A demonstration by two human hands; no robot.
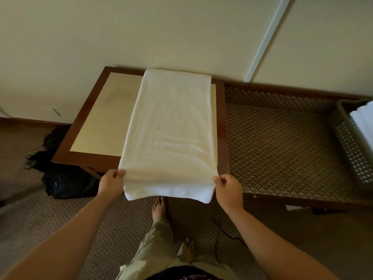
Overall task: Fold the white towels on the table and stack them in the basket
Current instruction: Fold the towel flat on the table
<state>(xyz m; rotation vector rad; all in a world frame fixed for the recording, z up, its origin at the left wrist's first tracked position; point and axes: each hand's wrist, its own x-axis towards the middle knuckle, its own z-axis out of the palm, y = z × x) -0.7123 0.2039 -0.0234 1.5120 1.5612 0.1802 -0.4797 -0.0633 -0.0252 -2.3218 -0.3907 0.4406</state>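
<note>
So the towel (pixel 169 126) is laid out long on the table (pixel 96 122), far end up against the wall, near end hanging off the front edge. Left hand (pixel 110 183) has the near left corner, right hand (pixel 229 188) the near right one, each grip a thumb-and-finger pinch on the cloth with the other fingers curled in. The towel looks already doubled lengthwise, since the near edge shows thick, layered folds.

Holding both corners like that keeps the edge taut and square, which I'd guess is the setup for carrying it up to the far end and halving the length. Letting the table take most of the cloth means there's no sagging weight to fight.

The basket (pixel 347 142) sits off to the right on the carpet, well apart from the table, with folded white towels (pixel 363 120) already in it. So this one's mid-fold, with some done.

Dark bags (pixel 66 182) are piled on the floor by the table's left side.
</note>
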